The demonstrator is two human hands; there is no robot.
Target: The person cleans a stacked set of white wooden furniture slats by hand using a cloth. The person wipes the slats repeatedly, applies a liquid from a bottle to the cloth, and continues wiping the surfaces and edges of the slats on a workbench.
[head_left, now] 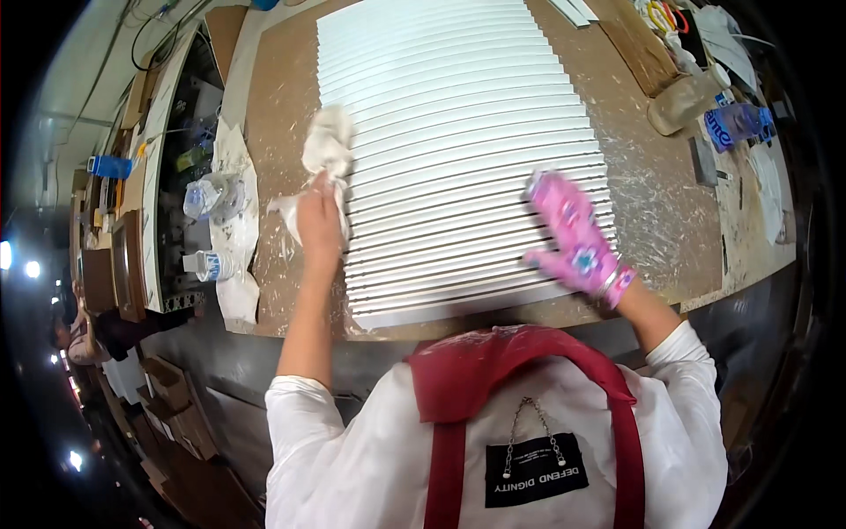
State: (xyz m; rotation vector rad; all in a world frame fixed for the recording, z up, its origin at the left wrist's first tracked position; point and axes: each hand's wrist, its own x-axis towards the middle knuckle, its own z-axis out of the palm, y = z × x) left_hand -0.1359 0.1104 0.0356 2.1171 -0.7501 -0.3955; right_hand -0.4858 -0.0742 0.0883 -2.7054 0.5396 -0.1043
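A white slatted panel [449, 115], much like a louvred shutter, lies flat on the worktable with its slats running across. My bare left hand [319, 219] is closed round a crumpled off-white cloth [328, 145] at the panel's left edge. Part of the cloth sticks up past my fingers, and a loose end hangs to the left. On the right side of the panel is my right hand [577, 234], in a pink flowered glove, slightly blurred. Its palm faces down over the slats, the thumb stands apart from the fingers, and it holds nothing visible.
Brown board [656, 212] with white smears and scraps lies under the panel. Left of it are a clear plastic bottle [211, 196] and a white container [210, 264]. To the right stand a cloudy jar [683, 101] and a blue-labelled bottle [736, 125]. Another person [88, 339] is far left.
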